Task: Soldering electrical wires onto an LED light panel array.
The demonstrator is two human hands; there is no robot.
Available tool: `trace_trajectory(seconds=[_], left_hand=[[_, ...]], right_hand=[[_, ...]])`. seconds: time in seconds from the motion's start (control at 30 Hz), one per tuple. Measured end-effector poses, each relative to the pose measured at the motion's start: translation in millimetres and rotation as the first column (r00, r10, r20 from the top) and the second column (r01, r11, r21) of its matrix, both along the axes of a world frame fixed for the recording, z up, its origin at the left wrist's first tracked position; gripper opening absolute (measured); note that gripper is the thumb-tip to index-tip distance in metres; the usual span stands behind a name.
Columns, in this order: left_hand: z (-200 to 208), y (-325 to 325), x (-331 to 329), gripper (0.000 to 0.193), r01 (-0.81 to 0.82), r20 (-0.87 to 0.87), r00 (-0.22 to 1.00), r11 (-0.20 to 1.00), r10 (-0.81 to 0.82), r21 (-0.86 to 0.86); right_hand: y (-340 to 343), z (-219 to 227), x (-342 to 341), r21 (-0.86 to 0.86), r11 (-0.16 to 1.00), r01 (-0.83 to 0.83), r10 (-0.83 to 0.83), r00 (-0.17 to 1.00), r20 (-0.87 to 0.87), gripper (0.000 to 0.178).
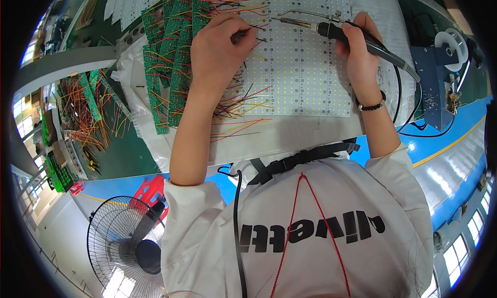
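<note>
My right hand (pixel 360 52) grips the black handle of a soldering iron (pixel 331 31). A thin metal solder-feed tube (pixel 305 13) runs above its tip, which points left over a white LED board panel (pixel 305 75) covered with rows of small yellowish chips. My left hand (pixel 220 49) is closed in a pinch at the panel's left side. Ends of thin black and red wires (pixel 257 26) poke out by its fingertips. Under and beside that hand lie long green circuit boards (pixel 178 85) with red, yellow and black wires reaching onto the panel.
A blue solder feeder (pixel 437 91) with a white spool (pixel 450 47) stands at the right, its black cable running to the iron. More wired green boards (pixel 90 98) lie in a pile at the left. Below the table edge stands a black fan (pixel 127 246).
</note>
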State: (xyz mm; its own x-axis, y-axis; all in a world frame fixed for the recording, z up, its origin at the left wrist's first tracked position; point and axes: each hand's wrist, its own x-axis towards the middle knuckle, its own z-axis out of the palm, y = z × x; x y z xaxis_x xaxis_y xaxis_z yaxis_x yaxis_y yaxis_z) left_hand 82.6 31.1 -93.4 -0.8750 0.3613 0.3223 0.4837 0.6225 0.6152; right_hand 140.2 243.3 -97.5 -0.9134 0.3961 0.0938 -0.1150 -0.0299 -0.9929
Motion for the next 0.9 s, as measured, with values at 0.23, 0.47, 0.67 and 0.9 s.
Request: trace_trajectory(seconds=[0.23, 0.47, 0.67, 0.9], left_hand=[[17.6, -6.9, 3.3, 0.011, 0.024, 0.011, 1.000, 0.998, -0.023, -0.060], [85.6, -58.5, 27.1, 0.018, -0.026, 0.061, 0.997, 0.987, 0.036, -0.157], [65.5, -58.7, 41.9, 0.017, 0.026, 0.105, 0.994, 0.963, 0.002, -0.268], [48.5, -54.9, 47.5, 0.019, -0.081, -0.116, 0.993, 0.892, 0.032, -0.446]], right_hand=[[4.4, -0.6, 0.5, -0.056, 0.998, -0.040, 0.040, 0.999, 0.011, 0.020], [4.8, -4.0, 0.4, 0.044, 0.999, 0.025, -0.027, 0.998, 0.064, 0.022], [7.4, -5.2, -0.1, 0.047, 0.999, 0.026, -0.029, 0.997, 0.065, 0.021], [0.3, 0.5, -0.8, 0.003, 1.000, 0.021, -0.021, 0.999, 0.033, 0.021]])
